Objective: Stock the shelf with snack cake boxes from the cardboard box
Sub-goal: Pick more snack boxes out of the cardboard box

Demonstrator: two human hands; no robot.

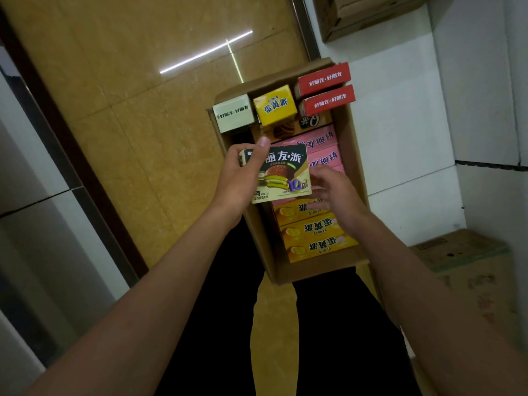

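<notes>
An open cardboard box (300, 271) stands on the floor in front of me, packed with snack cake boxes. My left hand (243, 178) grips a dark green-and-cream snack cake box (285, 172) by its left end, above the cardboard box. My right hand (334, 192) hovers with relaxed fingers at that box's right edge, over pink boxes (323, 150) and yellow boxes (317, 232). At the far end stand a white box (234, 112), a yellow box (275, 104) and two red boxes (325, 87). No shelf surface is plainly in view.
Orange floor tiles (143, 110) spread to the left. A white wall or unit (400, 124) rises to the right, with another cardboard carton (463, 252) at its foot and one more (357, 15) at the top. Grey panels (34, 224) line the left edge. My dark trousers (228, 324) are below.
</notes>
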